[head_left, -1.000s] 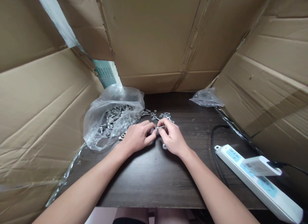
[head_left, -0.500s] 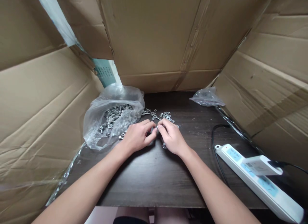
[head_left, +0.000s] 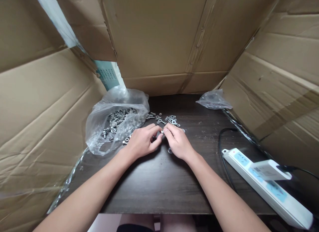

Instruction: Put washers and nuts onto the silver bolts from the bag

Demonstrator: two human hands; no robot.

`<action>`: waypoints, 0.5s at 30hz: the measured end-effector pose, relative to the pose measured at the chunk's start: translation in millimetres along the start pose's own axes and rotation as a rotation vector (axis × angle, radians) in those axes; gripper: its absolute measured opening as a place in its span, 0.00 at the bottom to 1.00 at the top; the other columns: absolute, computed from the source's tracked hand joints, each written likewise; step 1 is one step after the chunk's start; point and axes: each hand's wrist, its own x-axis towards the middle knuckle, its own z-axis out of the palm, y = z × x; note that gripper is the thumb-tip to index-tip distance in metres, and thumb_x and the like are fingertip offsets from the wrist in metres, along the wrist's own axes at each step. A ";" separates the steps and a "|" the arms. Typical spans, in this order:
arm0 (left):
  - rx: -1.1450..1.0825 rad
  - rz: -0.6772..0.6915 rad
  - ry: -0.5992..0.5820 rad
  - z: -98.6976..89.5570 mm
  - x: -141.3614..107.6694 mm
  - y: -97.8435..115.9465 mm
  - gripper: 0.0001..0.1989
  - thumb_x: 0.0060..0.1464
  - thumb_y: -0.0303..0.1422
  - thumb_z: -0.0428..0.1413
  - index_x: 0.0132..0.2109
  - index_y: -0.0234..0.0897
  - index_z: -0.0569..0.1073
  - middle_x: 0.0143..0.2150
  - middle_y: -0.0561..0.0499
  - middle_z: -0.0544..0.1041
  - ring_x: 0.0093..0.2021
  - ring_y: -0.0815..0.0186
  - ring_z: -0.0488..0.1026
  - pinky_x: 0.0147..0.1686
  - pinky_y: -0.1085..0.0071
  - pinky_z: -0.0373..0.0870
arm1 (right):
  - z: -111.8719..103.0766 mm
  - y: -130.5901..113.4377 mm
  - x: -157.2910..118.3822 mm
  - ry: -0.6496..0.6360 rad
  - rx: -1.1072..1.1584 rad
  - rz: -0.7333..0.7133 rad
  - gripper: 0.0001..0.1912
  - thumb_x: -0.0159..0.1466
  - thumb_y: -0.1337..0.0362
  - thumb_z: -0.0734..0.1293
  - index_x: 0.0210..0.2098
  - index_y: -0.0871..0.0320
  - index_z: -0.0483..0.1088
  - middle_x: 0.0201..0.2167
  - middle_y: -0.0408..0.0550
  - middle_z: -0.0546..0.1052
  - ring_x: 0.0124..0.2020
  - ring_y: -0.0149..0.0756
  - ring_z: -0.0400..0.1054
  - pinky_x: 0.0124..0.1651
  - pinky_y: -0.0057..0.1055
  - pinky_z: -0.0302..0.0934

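Note:
My left hand (head_left: 144, 139) and my right hand (head_left: 177, 140) meet at mid-table, thumbs and fingertips pinched together. Between them is a small shiny metal piece (head_left: 162, 132), too small to name and partly covered by the fingers. Just beyond the hands lie loose washers and nuts (head_left: 172, 119) and some screws (head_left: 151, 115). One washer (head_left: 170, 151) rests beside my right palm. Left of my left hand, an open clear plastic bag (head_left: 93, 125) holds many bolts and screws (head_left: 117, 120), with a few more pieces at its near edge.
Cardboard walls (head_left: 159, 36) enclose the dark wooden table (head_left: 159, 185). A small clear plastic bag (head_left: 214, 99) lies at the back right. On the right are a white power strip (head_left: 264, 185) with a white plug-in adapter (head_left: 270, 170) and a black cable (head_left: 220, 152).
Both hands keep nearly the same place and pose. The small metal piece shows slightly more between the fingertips. The whole view has shifted a little.

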 end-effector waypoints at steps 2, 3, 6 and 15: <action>0.004 -0.007 -0.002 0.2 0.0 -0.1 0.12 0.64 0.38 0.49 0.45 0.39 0.74 0.35 0.52 0.73 0.30 0.68 0.69 0.31 0.70 0.61 | -0.3 -0.3 -0.3 0.000 0.001 0.022 0.15 0.72 0.62 0.56 0.29 0.57 0.60 0.29 0.44 0.68 0.31 0.33 0.62 0.37 0.31 0.53; 0.008 -0.010 -0.003 0.2 0.0 -0.1 0.12 0.64 0.38 0.49 0.45 0.39 0.74 0.35 0.52 0.73 0.30 0.68 0.69 0.31 0.70 0.61 | -0.4 -0.2 -0.4 -0.001 -0.004 0.032 0.15 0.72 0.62 0.55 0.29 0.57 0.60 0.28 0.44 0.68 0.31 0.33 0.62 0.37 0.31 0.52; 0.008 -0.016 -0.002 0.0 -0.1 -0.1 0.12 0.64 0.38 0.49 0.46 0.39 0.74 0.35 0.52 0.73 0.31 0.67 0.70 0.31 0.70 0.61 | -0.3 1.0 -0.3 -0.014 -0.033 0.054 0.17 0.72 0.61 0.55 0.27 0.57 0.57 0.27 0.43 0.67 0.29 0.33 0.60 0.35 0.31 0.50; 0.001 -0.031 -0.057 -1.5 0.9 0.8 0.12 0.66 0.38 0.47 0.46 0.39 0.72 0.37 0.51 0.74 0.34 0.65 0.71 0.32 0.69 0.62 | 1.1 1.1 -0.4 0.003 -0.036 0.009 0.12 0.70 0.62 0.57 0.30 0.57 0.61 0.29 0.44 0.69 0.32 0.34 0.62 0.38 0.32 0.53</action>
